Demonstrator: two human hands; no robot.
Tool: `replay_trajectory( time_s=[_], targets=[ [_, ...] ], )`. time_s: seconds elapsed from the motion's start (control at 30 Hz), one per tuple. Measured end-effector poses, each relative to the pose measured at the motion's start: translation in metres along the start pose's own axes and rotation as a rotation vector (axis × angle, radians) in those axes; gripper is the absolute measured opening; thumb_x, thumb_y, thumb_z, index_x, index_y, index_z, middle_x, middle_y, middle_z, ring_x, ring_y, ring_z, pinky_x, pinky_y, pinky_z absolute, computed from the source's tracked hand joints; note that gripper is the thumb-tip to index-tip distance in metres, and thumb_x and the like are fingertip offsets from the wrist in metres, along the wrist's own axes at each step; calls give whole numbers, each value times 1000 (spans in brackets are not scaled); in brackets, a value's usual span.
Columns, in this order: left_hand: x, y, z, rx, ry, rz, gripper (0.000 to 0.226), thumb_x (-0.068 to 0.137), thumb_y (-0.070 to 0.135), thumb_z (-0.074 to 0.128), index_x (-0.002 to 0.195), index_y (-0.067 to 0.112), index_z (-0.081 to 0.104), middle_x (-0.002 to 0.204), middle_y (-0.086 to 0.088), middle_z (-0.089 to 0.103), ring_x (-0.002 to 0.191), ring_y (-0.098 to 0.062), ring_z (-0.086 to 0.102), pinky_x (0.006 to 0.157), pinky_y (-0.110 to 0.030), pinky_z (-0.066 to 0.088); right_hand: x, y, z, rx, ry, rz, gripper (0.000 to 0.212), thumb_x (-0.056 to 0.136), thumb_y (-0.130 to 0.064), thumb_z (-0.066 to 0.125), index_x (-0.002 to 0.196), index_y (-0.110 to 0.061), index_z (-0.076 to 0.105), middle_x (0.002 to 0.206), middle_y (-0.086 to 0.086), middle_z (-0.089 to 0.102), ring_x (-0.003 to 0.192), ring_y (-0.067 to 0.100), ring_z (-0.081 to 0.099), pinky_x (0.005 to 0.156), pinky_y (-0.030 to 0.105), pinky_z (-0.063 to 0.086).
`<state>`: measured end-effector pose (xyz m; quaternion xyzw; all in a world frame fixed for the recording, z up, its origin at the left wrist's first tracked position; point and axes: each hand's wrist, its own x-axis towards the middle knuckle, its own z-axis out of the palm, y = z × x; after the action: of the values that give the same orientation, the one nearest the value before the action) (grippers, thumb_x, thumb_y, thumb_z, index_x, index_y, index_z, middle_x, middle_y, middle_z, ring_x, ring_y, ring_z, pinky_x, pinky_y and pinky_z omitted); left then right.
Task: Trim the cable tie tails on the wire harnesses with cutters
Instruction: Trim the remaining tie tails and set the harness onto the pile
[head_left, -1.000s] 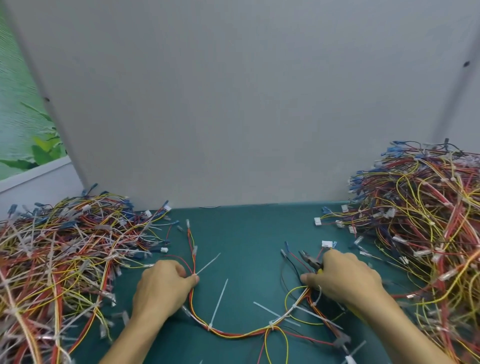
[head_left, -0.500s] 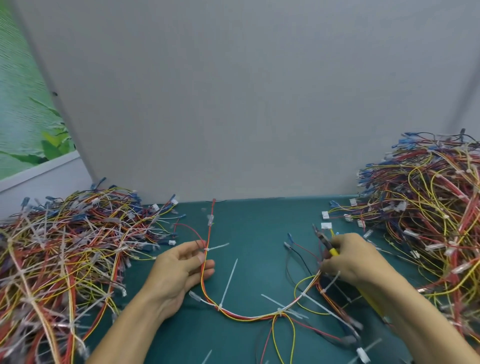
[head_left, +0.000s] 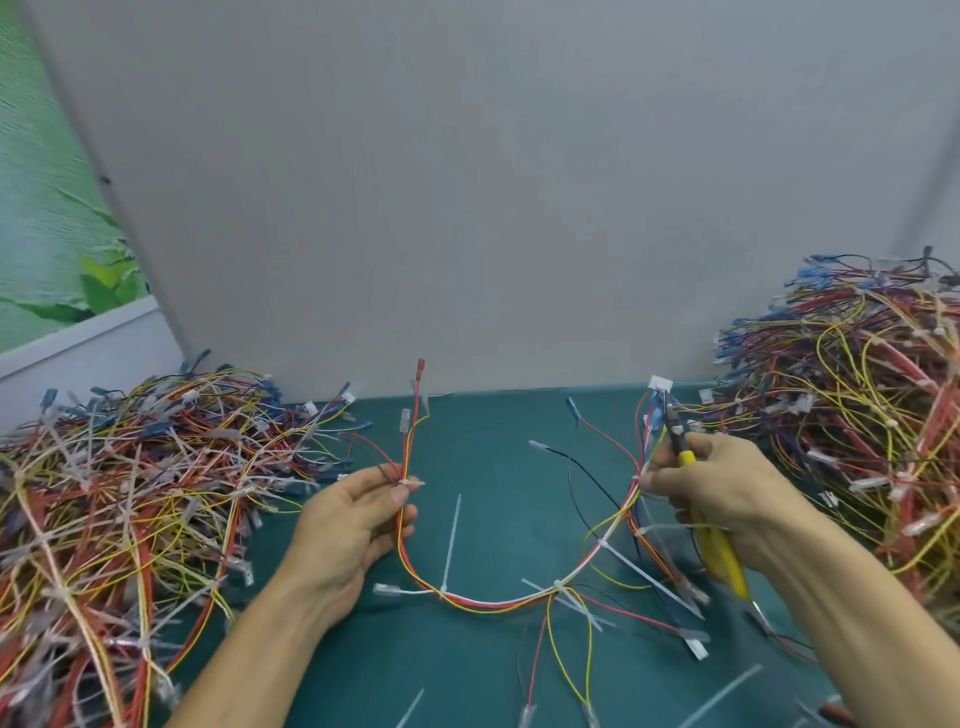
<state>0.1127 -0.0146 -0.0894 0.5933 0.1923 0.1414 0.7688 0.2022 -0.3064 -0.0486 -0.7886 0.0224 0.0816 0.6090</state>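
A wire harness (head_left: 488, 603) of red, yellow and white wires hangs in a U between my hands above the teal mat. My left hand (head_left: 353, 525) pinches its left branch at a white cable tie (head_left: 410, 483) whose tail is short. My right hand (head_left: 727, 493) holds the right branch between thumb and fingertip and also grips yellow-handled cutters (head_left: 685, 457), jaws pointing up. Long white tie tails (head_left: 451, 540) stick out from the harness along its bottom curve.
A big heap of harnesses (head_left: 119, 499) fills the left side, another heap (head_left: 862, 415) the right. A grey partition (head_left: 467, 197) stands behind the teal mat (head_left: 493, 457). Cut tie tails (head_left: 410, 706) lie on the mat near me.
Both hands have lifted the harness off the mat and spread it into a U. The right hand has risen with the cutters, and the camera view has tilted.
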Motion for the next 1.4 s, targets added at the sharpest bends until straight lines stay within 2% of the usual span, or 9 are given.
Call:
replay_trajectory(
  time_s=[0.43, 0.53, 0.67, 0.93, 1.0, 1.1, 1.17, 1.3, 1.4],
  targets=[
    [-1, 1, 0, -5, 13, 25, 19, 88, -4, 57, 97, 10, 63, 80, 2, 75, 57, -9, 66, 56, -24, 56, 2, 0, -1, -29, -41, 4, 31, 71, 9, 76, 65, -12, 55, 50, 1, 51, 48, 17, 42, 51, 27, 37],
    [-1, 2, -1, -1, 27, 12, 19, 88, -4, 57, 96, 12, 64, 79, 3, 75, 57, -8, 66, 56, -24, 55, 3, 5, -3, -334, -24, -63, 23, 71, 0, 76, 64, -14, 59, 54, -2, 58, 55, 19, 50, 56, 28, 39],
    [1, -1, -3, 63, 50, -14, 17, 89, -3, 58, 97, 12, 64, 81, 2, 74, 60, -11, 63, 59, -28, 50, -5, 9, -1, -841, -73, -76, 9, 73, -23, 71, 79, -18, 66, 82, 5, 68, 78, 22, 64, 70, 30, 51],
    [0, -5, -4, 324, 59, -60, 11, 84, -5, 65, 94, -1, 64, 78, -14, 67, 56, -18, 59, 46, -25, 53, -2, 1, -9, -804, 146, -234, 14, 82, -33, 69, 84, -21, 61, 87, 6, 63, 88, 30, 59, 74, 36, 48],
    [-1, -4, -4, 577, 109, -11, 3, 85, 5, 69, 86, 3, 67, 69, -10, 67, 57, -21, 60, 54, -32, 56, -2, 3, -3, -874, 127, -324, 15, 82, -30, 67, 84, -21, 55, 87, 4, 63, 89, 31, 59, 69, 35, 45],
    [-11, 8, -3, 1431, 263, 127, 30, 83, 43, 68, 70, 17, 63, 71, -2, 67, 73, -26, 63, 67, -33, 52, -2, 13, 10, -1025, -62, -392, 19, 83, -29, 65, 83, -23, 46, 92, 4, 60, 93, 30, 58, 68, 34, 41],
    [-22, 19, 6, 1582, 324, 296, 27, 85, 48, 62, 78, 22, 63, 80, 0, 66, 81, -26, 63, 67, -33, 51, -1, 19, 17, -1082, -170, -398, 15, 83, -25, 60, 83, -22, 45, 91, 4, 57, 93, 32, 56, 68, 35, 43],
    [-41, 23, 34, 1294, 25, 658, 11, 86, 35, 66, 87, 25, 72, 82, 7, 65, 80, -15, 61, 75, -31, 48, 1, 23, 19, -1077, -128, -376, 13, 80, -19, 58, 82, -21, 45, 84, 2, 52, 86, 31, 54, 61, 34, 36],
    [-56, 8, 57, 1168, -282, 670, 10, 87, 30, 67, 93, 25, 73, 88, 11, 69, 84, -5, 60, 81, -18, 43, 0, 22, 16, -974, -70, -335, 10, 76, -12, 55, 85, -16, 52, 82, 4, 56, 83, 31, 55, 64, 37, 46]
  ],
)
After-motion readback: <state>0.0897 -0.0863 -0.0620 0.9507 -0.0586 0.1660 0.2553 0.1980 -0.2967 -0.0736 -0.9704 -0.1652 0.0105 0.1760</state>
